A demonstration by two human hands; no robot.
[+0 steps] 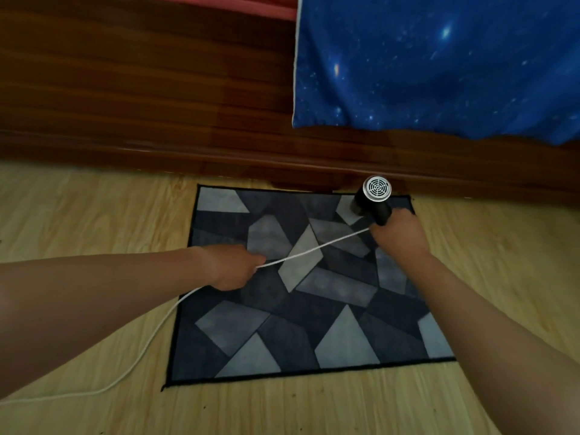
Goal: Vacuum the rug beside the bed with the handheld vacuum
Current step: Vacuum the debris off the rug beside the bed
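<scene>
The rug (298,293) lies on the floor (78,215), its far edge just before the bed frame (141,89). The handheld vacuum (373,199) is over the rug's far right corner, gripped by the right hand (398,230). The cord (314,248) runs left across the rug, through the left hand (232,266), then trails onto the floor. A sheet (439,73) hangs over the frame at right.

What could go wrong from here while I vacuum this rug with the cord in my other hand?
The cord runs taut from the left hand to the vacuum in the right hand; a far reach may yank it. It also crosses the rug, so later passes could snag it. The vacuum sits close to the wooden bed frame and might knock it.
</scene>
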